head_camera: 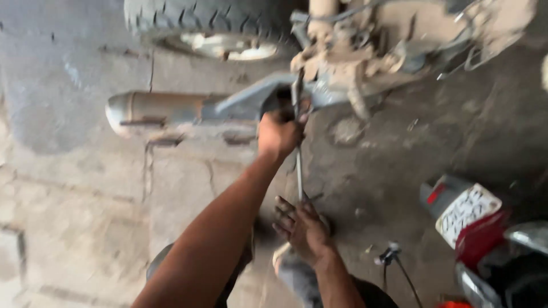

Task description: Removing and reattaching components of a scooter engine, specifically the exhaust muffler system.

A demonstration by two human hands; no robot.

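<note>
Left hand gripping upper end of metal rod, fingers curled tight — right hand fingers wrapping rod's lower end, exhaust pipe lying beyond left knuckles.

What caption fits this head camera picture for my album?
Left hand and right hand grip a long metal rod under a dusty motorcycle.

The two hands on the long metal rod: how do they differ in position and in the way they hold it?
The left hand is high on the metal rod, near the dusty motorcycle frame, while the right hand is at the rod's lower end. The left hand has a closed fist grip; the right hand's fingers look looser and more spread. The left arm is stretched far out, the right arm less so. Both are bare and touch the same rod.
</note>
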